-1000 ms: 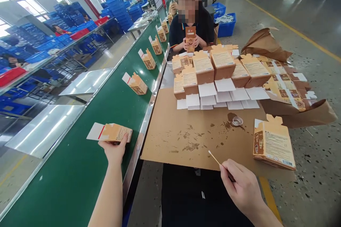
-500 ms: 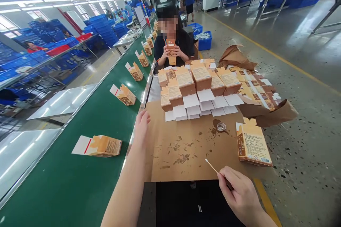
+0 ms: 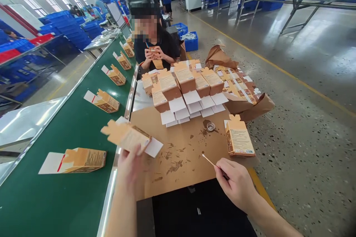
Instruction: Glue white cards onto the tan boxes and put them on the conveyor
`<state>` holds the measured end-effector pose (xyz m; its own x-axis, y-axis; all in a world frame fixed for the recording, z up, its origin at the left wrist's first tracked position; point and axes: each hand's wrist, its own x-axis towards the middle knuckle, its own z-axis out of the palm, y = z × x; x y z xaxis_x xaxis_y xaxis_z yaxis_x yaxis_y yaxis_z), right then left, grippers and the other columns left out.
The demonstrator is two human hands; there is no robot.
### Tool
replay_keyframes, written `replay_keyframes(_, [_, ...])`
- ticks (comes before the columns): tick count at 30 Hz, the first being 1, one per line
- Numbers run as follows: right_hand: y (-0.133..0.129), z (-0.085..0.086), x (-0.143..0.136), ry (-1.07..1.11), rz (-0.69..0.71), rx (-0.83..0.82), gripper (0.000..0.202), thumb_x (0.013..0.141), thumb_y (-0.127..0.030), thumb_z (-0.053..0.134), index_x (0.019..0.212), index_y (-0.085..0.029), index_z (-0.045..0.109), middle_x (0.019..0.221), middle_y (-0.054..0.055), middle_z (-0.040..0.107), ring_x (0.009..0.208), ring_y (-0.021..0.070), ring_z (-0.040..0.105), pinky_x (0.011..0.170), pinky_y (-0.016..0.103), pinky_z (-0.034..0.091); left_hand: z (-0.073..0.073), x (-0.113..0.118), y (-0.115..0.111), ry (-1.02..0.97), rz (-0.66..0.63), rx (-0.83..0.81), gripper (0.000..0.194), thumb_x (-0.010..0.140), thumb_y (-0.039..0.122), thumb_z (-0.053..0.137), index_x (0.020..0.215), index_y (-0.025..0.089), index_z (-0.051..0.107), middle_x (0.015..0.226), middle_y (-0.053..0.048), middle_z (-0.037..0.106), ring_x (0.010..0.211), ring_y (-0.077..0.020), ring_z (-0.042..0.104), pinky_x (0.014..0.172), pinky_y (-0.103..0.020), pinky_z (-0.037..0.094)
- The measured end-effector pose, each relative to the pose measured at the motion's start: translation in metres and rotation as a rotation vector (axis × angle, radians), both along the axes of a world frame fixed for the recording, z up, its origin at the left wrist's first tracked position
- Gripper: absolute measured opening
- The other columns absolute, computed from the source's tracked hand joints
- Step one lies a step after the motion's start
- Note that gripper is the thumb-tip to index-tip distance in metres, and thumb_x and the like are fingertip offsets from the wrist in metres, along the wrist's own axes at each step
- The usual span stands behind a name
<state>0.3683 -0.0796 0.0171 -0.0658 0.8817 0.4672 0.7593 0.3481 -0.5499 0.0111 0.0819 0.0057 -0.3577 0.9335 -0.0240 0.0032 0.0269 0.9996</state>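
Observation:
My left hand [image 3: 130, 166] grips a tan and brown carton [image 3: 130, 136] by its lower side, above the left edge of the brown cardboard sheet [image 3: 178, 177]; a white flap sticks out at the carton's right. A cotton swab [image 3: 208, 160] is pinched in my right hand [image 3: 232, 181], its white tip pointing up and left over the sheet. Beyond that tip a small round clear dish [image 3: 210, 126] rests among dark wet spots. Another carton [image 3: 240, 139] lies at the sheet's right side. Stacked cartons [image 3: 185, 77] with white flaps stand at the far side.
To the left, a green belt [image 3: 75, 126] carries several cartons, the nearest one [image 3: 86, 160] beside my left forearm. A metal rail [image 3: 130, 98] borders the belt. Across the stack a person [image 3: 155, 44] holds a carton. Brown wrapping paper [image 3: 250, 109] with flat cartons lies at the right.
My left hand has come nearer and now holds a carton. The view has turned, so the scene sits further left. My right hand still pinches the swab.

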Motion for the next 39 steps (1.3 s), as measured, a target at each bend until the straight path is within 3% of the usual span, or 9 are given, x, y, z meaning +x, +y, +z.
replay_keyframes(3, [-0.002, -0.013, -0.004, -0.035, 0.022, -0.026, 0.043, 0.119, -0.011, 0.053, 0.082, -0.03, 0.048, 0.069, -0.008, 0.055, 0.056, 0.0122, 0.05, 0.058, 0.027, 0.04, -0.014, 0.028, -0.047, -0.124, -0.102, -0.151, 0.093, 0.06, 0.074, 0.12, 0.129, 0.022, 0.084, 0.145, -0.021, 0.091, 0.143, -0.0473, 0.085, 0.126, -0.065, 0.069])
replay_keyframes(5, [-0.001, -0.023, -0.01, -0.075, 0.05, -0.03, 0.042, 0.118, -0.011, 0.053, 0.08, -0.029, 0.052, 0.069, -0.007, 0.059, 0.057, 0.0123, 0.051, 0.06, 0.028, 0.04, -0.021, 0.054, -0.057, -0.112, -0.2, -0.227, 0.092, 0.055, 0.071, 0.122, 0.121, 0.021, 0.082, 0.137, -0.021, 0.092, 0.136, -0.0475, 0.088, 0.121, -0.065, 0.071])
replay_keyframes(9, [0.008, -0.042, -0.034, -0.143, 0.081, -0.069, 0.04, 0.116, -0.01, 0.054, 0.081, -0.027, 0.059, 0.071, -0.004, 0.064, 0.062, 0.0144, 0.055, 0.066, 0.031, 0.04, -0.024, 0.077, -0.051, -0.043, -0.272, -0.249, 0.092, 0.053, 0.068, 0.122, 0.12, 0.024, 0.078, 0.126, -0.018, 0.093, 0.123, -0.0442, 0.091, 0.111, -0.062, 0.074])
replay_keyframes(17, [0.029, -0.057, -0.069, -0.239, 0.146, -0.193, 0.027, 0.113, -0.012, 0.068, 0.09, -0.027, 0.07, 0.078, -0.002, 0.069, 0.067, 0.0167, 0.058, 0.07, 0.035, 0.035, -0.014, 0.067, -0.048, -0.056, -0.307, -0.263, 0.084, 0.061, 0.067, 0.12, 0.118, 0.024, 0.077, 0.13, -0.017, 0.093, 0.127, -0.0418, 0.09, 0.117, -0.059, 0.07])
replay_keyframes(27, [0.03, -0.051, -0.05, -0.208, 0.075, -0.28, 0.035, 0.114, -0.011, 0.059, 0.083, -0.028, 0.063, 0.073, -0.003, 0.064, 0.062, 0.016, 0.052, 0.064, 0.034, 0.03, -0.013, 0.069, -0.054, -0.03, -0.323, -0.281, 0.085, 0.067, 0.066, 0.117, 0.129, 0.025, 0.077, 0.136, -0.019, 0.091, 0.128, -0.0448, 0.089, 0.111, -0.061, 0.073])
replay_keyframes(32, [-0.001, -0.037, -0.026, -0.103, 0.016, -0.209, 0.04, 0.116, -0.014, 0.055, 0.079, -0.029, 0.055, 0.07, -0.005, 0.058, 0.06, 0.0152, 0.047, 0.063, 0.032, 0.031, -0.015, 0.069, -0.066, 0.102, -0.336, -0.259, 0.084, 0.066, 0.057, 0.117, 0.133, 0.026, 0.076, 0.136, -0.019, 0.091, 0.129, -0.0439, 0.089, 0.111, -0.058, 0.072])
replay_keyframes(35, [-0.022, -0.029, -0.012, -0.012, -0.05, -0.157, 0.041, 0.116, -0.015, 0.056, 0.078, -0.03, 0.051, 0.067, -0.006, 0.054, 0.057, 0.0151, 0.045, 0.061, 0.032, 0.032, -0.015, 0.071, -0.074, 0.283, -0.324, -0.231, 0.075, 0.066, 0.048, 0.115, 0.129, 0.028, 0.077, 0.135, -0.018, 0.091, 0.13, -0.0436, 0.089, 0.11, -0.055, 0.07])
replay_keyframes(39, [-0.034, -0.022, -0.006, 0.023, -0.082, -0.154, 0.042, 0.117, -0.015, 0.055, 0.078, -0.031, 0.047, 0.066, -0.007, 0.053, 0.055, 0.0146, 0.046, 0.059, 0.031, 0.035, -0.016, 0.077, -0.079, 0.396, -0.324, -0.224, 0.064, 0.067, 0.048, 0.109, 0.12, 0.03, 0.078, 0.129, -0.017, 0.091, 0.127, -0.0451, 0.089, 0.103, -0.054, 0.071])
